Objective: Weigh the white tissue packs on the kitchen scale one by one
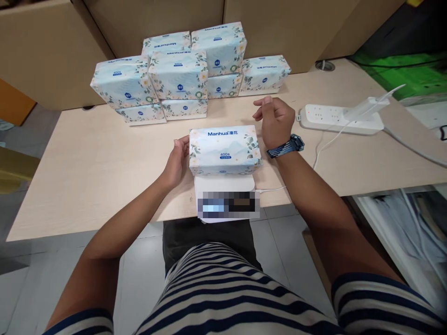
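Note:
A pack of tissues [223,149] printed with flowers and blue lettering lies on a white scale-like device [223,182] at the table's front edge. The device's front panel is blurred out. At the pack's left end is my left hand [177,160], upright with fingers stretched out and their tips partly hidden behind the pack; whether it touches cannot be made out. My right hand [277,118], wearing a dark patterned watch [287,146] at the wrist, hovers beyond the pack's right end. Its fingers are loosely bent and apart, with nothing visible in them.
Several more tissue packs [179,77] stand stacked in two layers at the back of the wooden table [87,172]. Large cardboard sheets [272,37] rise behind them. On the right lies a white power strip [340,118] with a plug and cables. A thin cable [272,189] runs from the device.

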Demonstrator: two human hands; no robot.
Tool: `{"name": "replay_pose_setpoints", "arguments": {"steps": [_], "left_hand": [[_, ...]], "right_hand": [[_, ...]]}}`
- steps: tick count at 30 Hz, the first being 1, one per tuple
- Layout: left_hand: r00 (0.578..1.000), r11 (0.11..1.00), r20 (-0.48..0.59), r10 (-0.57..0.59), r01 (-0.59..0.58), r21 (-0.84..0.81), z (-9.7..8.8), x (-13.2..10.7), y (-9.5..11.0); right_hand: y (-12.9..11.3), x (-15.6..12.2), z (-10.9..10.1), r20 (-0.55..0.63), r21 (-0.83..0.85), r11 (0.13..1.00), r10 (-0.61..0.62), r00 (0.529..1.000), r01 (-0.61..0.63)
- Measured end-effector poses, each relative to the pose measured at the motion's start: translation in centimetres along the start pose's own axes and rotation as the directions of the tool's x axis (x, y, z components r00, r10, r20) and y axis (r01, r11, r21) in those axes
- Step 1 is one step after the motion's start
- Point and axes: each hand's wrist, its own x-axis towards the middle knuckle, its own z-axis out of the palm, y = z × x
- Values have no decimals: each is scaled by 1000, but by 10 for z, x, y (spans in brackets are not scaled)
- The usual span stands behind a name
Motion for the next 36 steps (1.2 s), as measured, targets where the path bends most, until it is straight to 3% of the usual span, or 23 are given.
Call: {"name": "replay_pose_setpoints", "arguments": {"steps": [6, 9, 13, 19, 27, 32, 36], "left_hand": [[997, 1000, 73, 14, -16, 25, -2, 2, -1], [995, 999, 91, 30, -33, 35, -3, -1, 2], [1000, 990, 22, 20, -23, 139, -9, -6, 4], [991, 955, -101, 87, -54, 290, -23, -8, -2], [966, 956, -207, 158, -98, 277, -23, -2, 0], [967, 956, -185, 173, -120, 269, -21, -3, 0], [990, 962, -93, 103, -75, 261, -20, -3, -2]], "right_hand": [[-17, -3, 1, -36, -20, 1000, -13, 999, 12], [-32, -8, 0, 1, -56, 997, -46, 999, 46], [-44, -7, 0, 70, -80, 994, -73, 995, 78], [-64, -7, -18, -56, 131, 987, 99, 994, -91], [-82, -72, -58, -111, 252, 952, 207, 972, -174], [-76, -106, -55, -104, 253, 914, 352, 930, -318], [-67, -115, -44, -34, 187, 911, 379, 925, -367]]}}
